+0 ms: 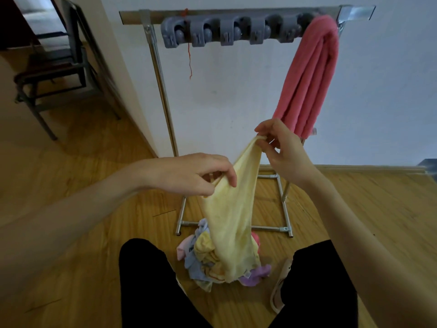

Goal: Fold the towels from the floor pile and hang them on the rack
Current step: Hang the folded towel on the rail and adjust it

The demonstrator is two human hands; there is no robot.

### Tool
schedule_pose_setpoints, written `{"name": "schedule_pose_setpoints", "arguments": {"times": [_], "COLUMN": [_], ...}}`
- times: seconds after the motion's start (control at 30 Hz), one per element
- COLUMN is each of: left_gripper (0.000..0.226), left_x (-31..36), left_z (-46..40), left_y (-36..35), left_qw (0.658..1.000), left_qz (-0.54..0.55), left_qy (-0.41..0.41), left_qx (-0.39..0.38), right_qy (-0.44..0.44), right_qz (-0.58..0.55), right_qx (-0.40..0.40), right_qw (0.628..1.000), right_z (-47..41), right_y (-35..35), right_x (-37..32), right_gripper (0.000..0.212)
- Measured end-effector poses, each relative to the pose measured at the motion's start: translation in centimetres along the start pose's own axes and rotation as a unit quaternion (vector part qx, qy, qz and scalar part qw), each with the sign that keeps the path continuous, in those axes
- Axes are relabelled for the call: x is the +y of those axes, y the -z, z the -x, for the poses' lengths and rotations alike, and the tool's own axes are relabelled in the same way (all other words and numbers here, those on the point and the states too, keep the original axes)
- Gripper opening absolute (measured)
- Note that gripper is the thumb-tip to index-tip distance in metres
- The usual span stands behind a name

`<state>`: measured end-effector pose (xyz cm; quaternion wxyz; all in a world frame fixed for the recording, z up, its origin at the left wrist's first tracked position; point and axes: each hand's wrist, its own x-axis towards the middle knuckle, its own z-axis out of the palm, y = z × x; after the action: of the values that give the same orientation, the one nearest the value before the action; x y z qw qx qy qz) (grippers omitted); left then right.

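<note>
Scene: A person stands over a floor pile [212,261] of small pastel towels, pale blue, yellow, pink and lilac, heaped at the foot of a metal towel rack [163,91].
Towel in hand: A pale yellow towel [231,214] hangs between both hands, its lower end trailing down onto the pile.
Right hand: The right hand [281,147] pinches one top corner between thumb and fingertips, raised higher, apparently to let the cloth drop open.
Left hand: The left hand [201,176] grips the upper edge lower down, fingers curled into the fabric, likely searching for the second corner so the towel can be spread before folding.
Already hung: A folded coral-pink towel [309,74] is draped over the right end of the top bar, which leaves the rest of the bar free.
On the bar: A grey clip holder [227,31] with a row of roller slots is fixed along it; a loose red thread [190,60] dangles beside it.
Background: A dark chair [54,67] stands left.
Writing: A small tag shows at the pink towel's lower edge; nothing is legible.
Progress: Early, judging by one towel hung.
</note>
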<state>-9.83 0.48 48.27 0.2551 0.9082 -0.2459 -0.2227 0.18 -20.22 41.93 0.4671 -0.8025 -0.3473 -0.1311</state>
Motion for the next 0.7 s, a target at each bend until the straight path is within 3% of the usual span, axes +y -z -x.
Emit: {"name": "schedule_pose_setpoints", "arguments": {"times": [0.13, 0.27, 0.37, 0.47, 0.57, 0.7], "left_gripper": [0.050, 0.025, 0.015, 0.009, 0.014, 0.017], "left_x": [-0.2, -0.7, -0.8, -0.7, -0.6, -1.5], "left_z": [-0.2, -0.7, -0.8, -1.1, -1.4, -2.2], "left_y": [-0.2, -0.2, -0.1, 0.2, 0.3, 0.3], "left_qw": [0.997, 0.981, 0.950, 0.931, 0.955, 0.949], "left_qz": [-0.065, -0.118, -0.179, -0.218, -0.165, -0.157], "left_qy": [-0.040, -0.116, -0.172, -0.215, -0.193, -0.146], "left_qx": [-0.010, 0.102, 0.190, 0.196, 0.154, 0.232], "right_qy": [0.007, -0.016, -0.036, -0.051, -0.063, -0.075], "right_qz": [0.014, -0.007, -0.012, -0.007, -0.032, -0.091], "right_qx": [-0.028, -0.021, -0.018, -0.025, -0.011, 0.012], "right_qw": [0.999, 1.000, 0.999, 0.998, 0.997, 0.993], "right_z": [0.0, 0.0, 0.2, 0.5, 0.6, 0.5], "right_y": [-0.7, -0.9, -0.8, -0.6, -0.5, -0.3], "right_x": [0.3, 0.4, 0.7, 1.0, 0.6, -0.6], "right_gripper": [0.021, 0.018, 0.015, 0.012, 0.014, 0.011]}}
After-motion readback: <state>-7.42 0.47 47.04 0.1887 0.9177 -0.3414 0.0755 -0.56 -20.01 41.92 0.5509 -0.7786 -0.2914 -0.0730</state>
